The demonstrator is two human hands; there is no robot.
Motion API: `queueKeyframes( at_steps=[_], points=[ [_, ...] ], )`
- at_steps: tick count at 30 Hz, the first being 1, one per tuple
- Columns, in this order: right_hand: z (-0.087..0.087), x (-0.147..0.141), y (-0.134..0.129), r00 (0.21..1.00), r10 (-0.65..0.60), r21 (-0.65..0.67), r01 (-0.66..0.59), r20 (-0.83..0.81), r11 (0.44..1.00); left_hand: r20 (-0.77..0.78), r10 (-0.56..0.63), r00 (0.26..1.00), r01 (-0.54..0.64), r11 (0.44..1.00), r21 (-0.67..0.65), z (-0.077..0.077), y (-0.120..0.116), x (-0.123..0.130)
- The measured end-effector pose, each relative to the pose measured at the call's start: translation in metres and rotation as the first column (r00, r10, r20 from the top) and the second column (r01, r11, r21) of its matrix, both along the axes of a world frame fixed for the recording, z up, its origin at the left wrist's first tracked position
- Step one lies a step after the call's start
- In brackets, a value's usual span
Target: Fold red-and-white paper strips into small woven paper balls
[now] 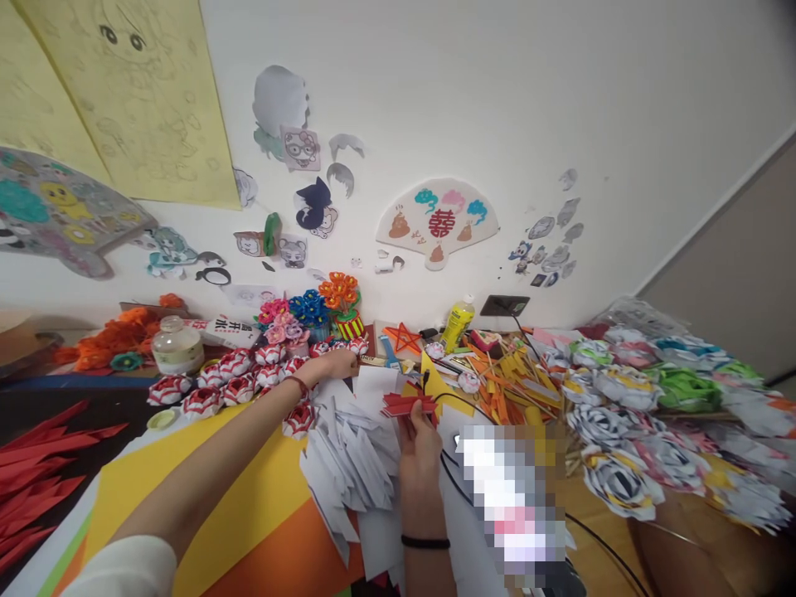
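Observation:
My right hand (pixel 419 431) holds a red folded paper piece (pixel 404 405) with pointed ends, pinched between thumb and fingers. My left hand (pixel 336 366) reaches forward to the back of the table, beside the red-and-white paper flowers (pixel 240 388). Its fingers curl downward, and whatever they grip is hidden. Between my arms lies a heap of folded white paper strips (pixel 351 456). Under my left forearm spreads a large yellow sheet (pixel 249 497), with an orange sheet (pixel 274 547) nearer me. Red folded strips (pixel 43 464) lie at the far left.
Orange, blue and pink flowers (pixel 308 311) stand against the wall. A yellow bottle (pixel 458 323) stands beside orange and yellow paper strips (pixel 503 377). A blurred-out device (pixel 510 489) and a black cable (pixel 606 547) are at right, near many paper flowers (pixel 622 481). A jar (pixel 177 348) stands left.

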State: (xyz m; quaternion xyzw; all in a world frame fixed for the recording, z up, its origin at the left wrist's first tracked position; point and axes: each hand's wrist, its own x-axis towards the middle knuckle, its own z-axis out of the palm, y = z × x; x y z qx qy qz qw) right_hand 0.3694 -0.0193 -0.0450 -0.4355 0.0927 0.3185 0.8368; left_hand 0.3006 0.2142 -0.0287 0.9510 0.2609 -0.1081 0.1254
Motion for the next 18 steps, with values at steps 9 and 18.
queueKeyframes(
  at_steps=[9, 18],
  points=[
    [0.005, 0.000, -0.004, 0.996, -0.056, 0.158, 0.044, 0.075, 0.986, 0.168, -0.040, 0.985, -0.021, 0.938, 0.346, 0.034, -0.037, 0.021],
    [0.026, -0.006, -0.009, 0.977, 0.078, 0.350, -0.145, 0.198, 0.925, 0.322, -0.186, 0.928, -0.003, 0.861, 0.508, 0.070, -0.079, 0.038]
  ],
)
